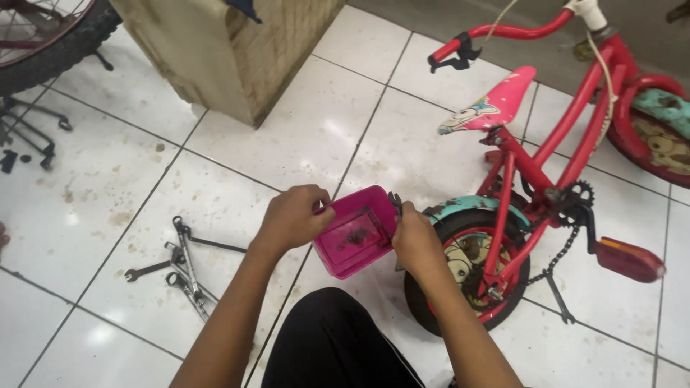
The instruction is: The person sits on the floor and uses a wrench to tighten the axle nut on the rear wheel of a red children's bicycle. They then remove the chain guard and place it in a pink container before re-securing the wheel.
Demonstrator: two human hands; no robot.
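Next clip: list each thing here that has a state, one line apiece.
pink tub: lidless, tilted, held off the floor
left hand: grip closed on tub rim
right hand: closed on a dark tool
red bicycle: upright, chain hanging loose
wrenches: lying on tiles

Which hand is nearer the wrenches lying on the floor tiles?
Left. The left hand grips the pink box at its near-left edge, just right of the wrenches. The right hand is on the box's far side, by the small red bicycle.

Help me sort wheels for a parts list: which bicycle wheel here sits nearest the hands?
The small red-rimmed wheel under the teal mudguard, right beside the right hand; the others sit at the picture's corners.
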